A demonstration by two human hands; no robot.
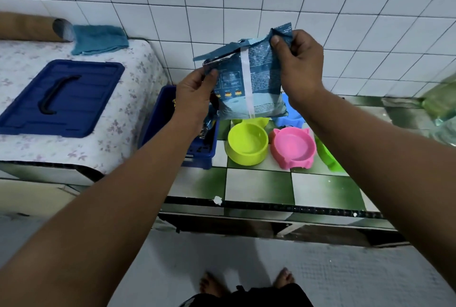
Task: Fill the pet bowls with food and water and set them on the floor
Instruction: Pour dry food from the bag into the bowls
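I hold a blue pet food pouch point(251, 84) upright above the tiled counter. My left hand point(195, 99) pinches its left top corner, where the top strip is torn partly open. My right hand point(298, 64) pinches the right top corner. Below the pouch, on the counter, sit a yellow-green round bowl point(248, 143) and a pink cat-shaped bowl point(292, 147), both without food. A blue bowl point(291, 116) and another yellow-green bowl point(251, 122) lie behind them, mostly hidden by the pouch. A green bowl point(328, 156) is partly covered by my right forearm.
A blue plastic bin point(204, 151) stands on the counter's left end, with its blue lid point(61, 99) on the flowered surface to the left. A teal cloth point(98, 38) lies at the back. The green-and-white counter point(259, 188) ends at a dark front edge; my bare feet stand on the floor point(345, 269).
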